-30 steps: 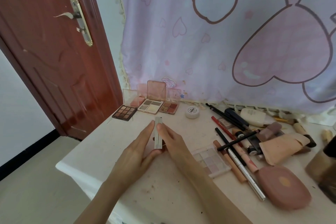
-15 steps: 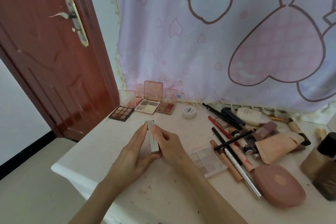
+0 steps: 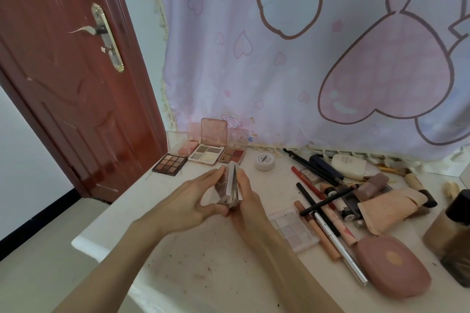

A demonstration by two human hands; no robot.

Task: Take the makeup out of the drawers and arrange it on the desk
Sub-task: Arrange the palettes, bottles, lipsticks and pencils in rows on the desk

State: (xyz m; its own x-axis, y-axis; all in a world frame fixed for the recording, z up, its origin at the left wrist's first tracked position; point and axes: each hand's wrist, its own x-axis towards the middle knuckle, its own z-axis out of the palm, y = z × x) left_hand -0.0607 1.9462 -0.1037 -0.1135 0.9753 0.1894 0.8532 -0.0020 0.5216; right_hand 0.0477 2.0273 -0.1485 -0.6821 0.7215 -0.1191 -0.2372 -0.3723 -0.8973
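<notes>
At far left stands a red-brown door (image 3: 63, 84), just beside the white worktop (image 3: 203, 269). Along the worktop's back edge, four open palettes sit against the curtain (image 3: 292, 71): a brown nine-pan palette (image 3: 170, 164), a pink blush (image 3: 187, 146), a pale quad (image 3: 207, 155) and a red quad (image 3: 232, 155). Near the middle, above the worktop, both hands hold a silver compact (image 3: 232, 187) on edge, partly open. The left hand (image 3: 195, 201) grips its left side, fingers curled round it; the right hand (image 3: 248, 201) clamps the right side with fingers and thumb. Right of the hands stands a white jar (image 3: 264, 161), and nearer the front lies a clear pastel palette (image 3: 293, 229). Farther right, pencils (image 3: 325, 213), tubes (image 3: 389, 204) and brushes (image 3: 412, 178) lie crossed in a heap, with a pink oval case (image 3: 393, 265) at the front and a brown bottle (image 3: 447, 226) at far right.
</notes>
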